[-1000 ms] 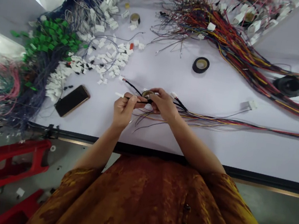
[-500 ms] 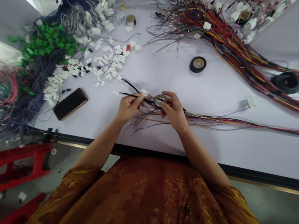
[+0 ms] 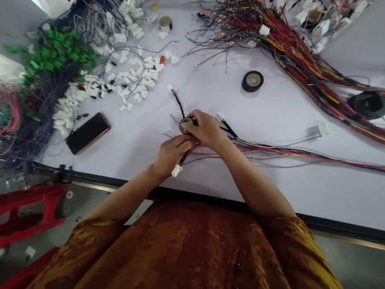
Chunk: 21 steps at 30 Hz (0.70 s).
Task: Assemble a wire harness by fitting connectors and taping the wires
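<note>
A white work table point(image 3: 351, 197) crowded with wire, and right at the near side the left hand point(image 3: 171, 156) is curled closed around a bunch of black wires point(image 3: 179, 105), a white plug point(image 3: 176, 171) poking out below it. The right hand point(image 3: 207, 130) comes across, its fingers point(image 3: 196, 117) bent firmly over a small tape roll point(image 3: 185, 125), which sits where the two hands meet, pinned against the wires so nothing slips. Coloured wires point(image 3: 320, 159) stretch away straight to the right, well out of the hands' way. A phone point(image 3: 88, 133) lies off to the left, and beyond it a black tape roll point(image 3: 252, 81), heaped white plugs point(image 3: 134, 75), green plugs point(image 3: 56, 51) — and a great tangle of wires point(image 3: 282, 47) at the far side.
</note>
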Tool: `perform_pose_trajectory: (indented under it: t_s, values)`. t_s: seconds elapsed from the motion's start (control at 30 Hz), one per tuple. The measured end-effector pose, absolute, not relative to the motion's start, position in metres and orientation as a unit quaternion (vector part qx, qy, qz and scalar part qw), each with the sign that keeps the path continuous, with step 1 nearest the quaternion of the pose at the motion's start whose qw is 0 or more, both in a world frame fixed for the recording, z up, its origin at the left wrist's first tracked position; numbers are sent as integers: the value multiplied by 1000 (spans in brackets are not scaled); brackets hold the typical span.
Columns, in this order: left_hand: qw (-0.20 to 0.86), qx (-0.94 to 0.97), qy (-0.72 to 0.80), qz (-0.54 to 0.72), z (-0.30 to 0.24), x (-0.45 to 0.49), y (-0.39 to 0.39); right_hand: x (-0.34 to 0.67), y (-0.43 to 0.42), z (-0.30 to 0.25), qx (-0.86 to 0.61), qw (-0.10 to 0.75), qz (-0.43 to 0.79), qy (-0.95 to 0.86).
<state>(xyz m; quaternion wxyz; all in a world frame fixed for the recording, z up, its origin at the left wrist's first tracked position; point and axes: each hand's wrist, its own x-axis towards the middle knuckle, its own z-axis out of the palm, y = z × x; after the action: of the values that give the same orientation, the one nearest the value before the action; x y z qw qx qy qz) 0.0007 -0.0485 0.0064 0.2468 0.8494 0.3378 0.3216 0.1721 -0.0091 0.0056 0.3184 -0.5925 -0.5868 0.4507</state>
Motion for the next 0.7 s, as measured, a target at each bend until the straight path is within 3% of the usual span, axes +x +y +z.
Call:
perform_pose_trajectory:
  t_s: [0.13, 0.23, 0.43, 0.6, 0.7]
  values:
    - [327, 705, 446, 444, -7, 0, -38, 186, -21, -1, -593, 356, 511, -511]
    - [441, 566, 532, 450, -13, 6, -24, 188, -55, -2, -595, 412, 406, -558]
    - [572, 431, 534, 449, 3, 22, -11, 179, -97, -4, -543, 321, 359, -688]
    - [587, 446, 488, 467, 14, 22, -27, 194, -81, 27, -532, 360, 318, -697]
    - [511, 547, 475, 462, 12, 21, -37, 195, -49, 55, -509, 352, 307, -723]
